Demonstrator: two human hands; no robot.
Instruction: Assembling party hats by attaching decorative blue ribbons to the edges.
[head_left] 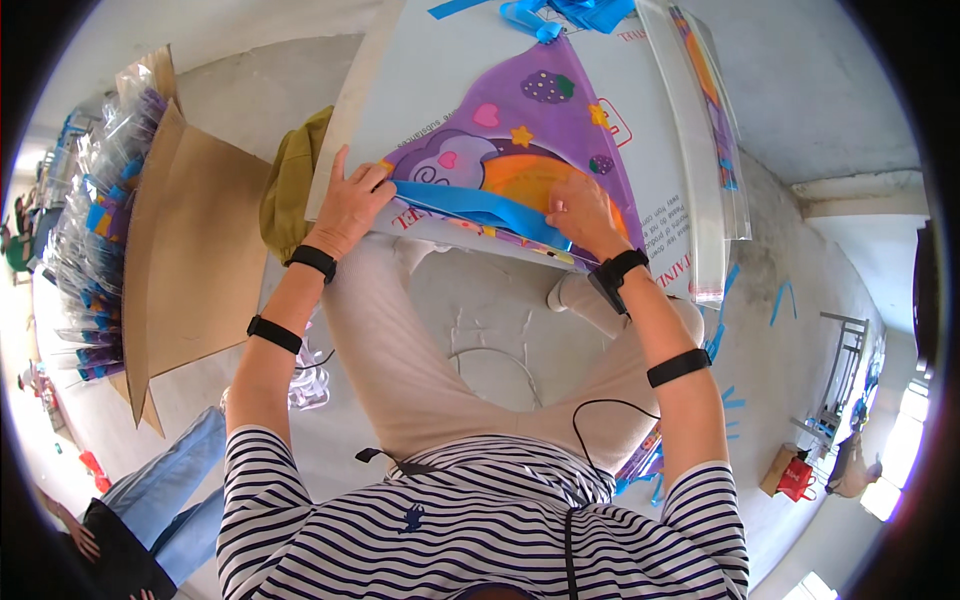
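A purple triangular printed sheet [520,100], with berries, stars and hearts on it, lies on a white printed board [420,75] over my knees. Along its near edge runs a wide blue ribbon [465,202]. My left hand [352,205] has its fingers closed at the ribbon's left end, with one finger pointing up along the board. Farther right, my right hand [585,212] pinches the ribbon over the orange part of the print. What lies under my fingertips is hidden. More blue ribbon [590,12] is bunched at the sheet's far tip.
Left of me stands a cardboard box [195,245] with many plastic-wrapped packs [105,220]. Transparent sleeves [708,200] lie along the board's right edge. An olive cloth item [292,190] is at its left. Blue scraps [733,400] litter the floor. Another person's jeans [170,490] show lower left.
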